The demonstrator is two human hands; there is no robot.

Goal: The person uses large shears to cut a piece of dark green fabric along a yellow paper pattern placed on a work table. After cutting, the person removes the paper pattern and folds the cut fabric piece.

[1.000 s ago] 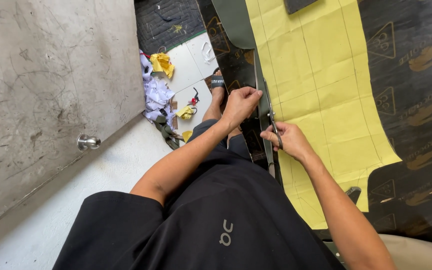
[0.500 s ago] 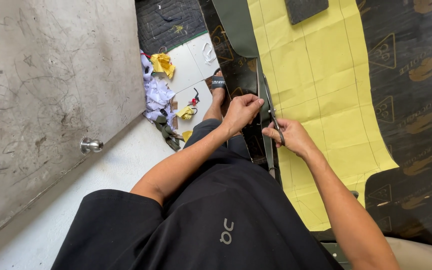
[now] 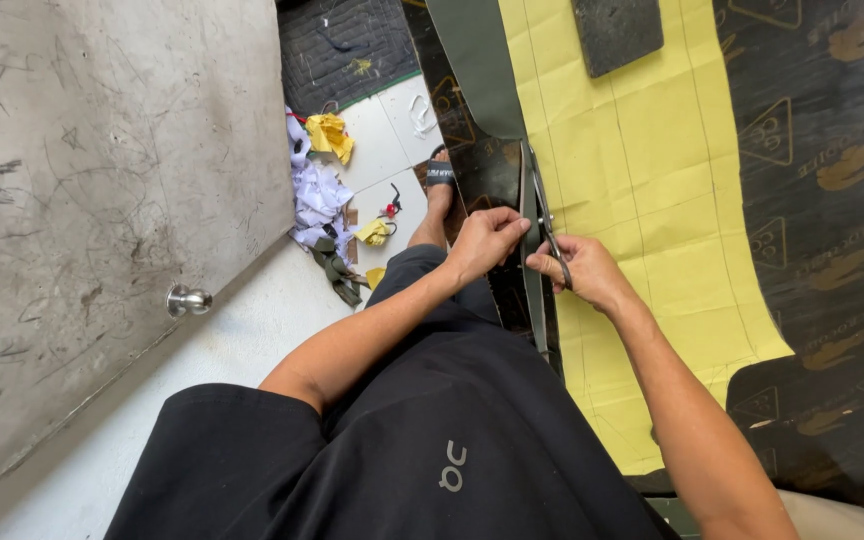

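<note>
My right hand (image 3: 584, 270) grips a pair of metal scissors (image 3: 542, 212), blades pointing away from me along the left edge of a yellow paper pattern (image 3: 652, 180). The pattern lies on olive green fabric (image 3: 482, 70) spread over a dark printed table top (image 3: 822, 150). My left hand (image 3: 487, 240) pinches the narrow strip of green fabric (image 3: 534, 300) just left of the scissors. Both hands are close together at the table's edge.
A dark flat weight (image 3: 617, 30) rests on the pattern at the far end. Scraps of cloth and paper (image 3: 324, 200) litter the white tiled floor (image 3: 392, 150). A grey cabinet with a round metal knob (image 3: 188, 300) stands to the left. My sandalled foot (image 3: 438, 190) shows below the table.
Both hands and the scissors have moved forward along the pattern's left edge, away from me, leaving a longer cut strip behind them.
</note>
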